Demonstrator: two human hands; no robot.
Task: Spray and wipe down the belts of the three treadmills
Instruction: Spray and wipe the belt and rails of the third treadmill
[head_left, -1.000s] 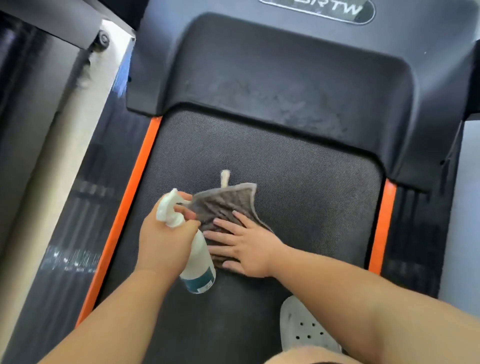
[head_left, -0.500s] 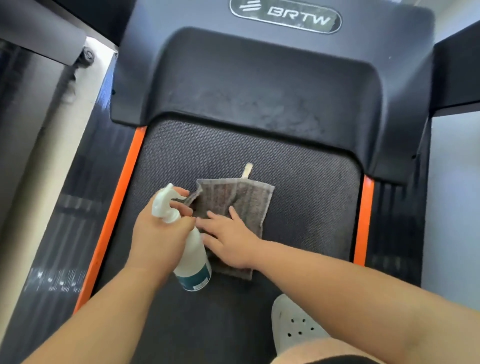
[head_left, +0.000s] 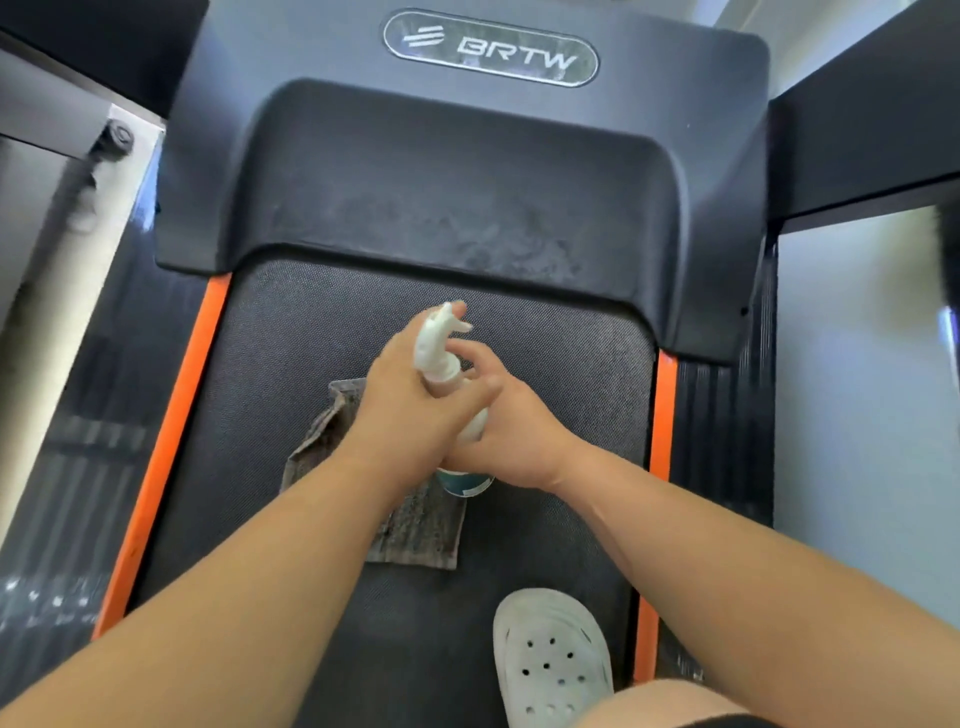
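Right hand (head_left: 511, 431) off cloth (head_left: 421, 525), onto bottle (head_left: 436, 353)

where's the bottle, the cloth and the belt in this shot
bottle (head_left: 435, 345), head view, on its white spray head
cloth (head_left: 418, 530), head view, on its near flat part
belt (head_left: 571, 395), head view, on bare mat to the right of the bottle

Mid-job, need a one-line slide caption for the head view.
Left hand and right hand grip the spray bottle over the treadmill belt, grey cloth lying beneath.
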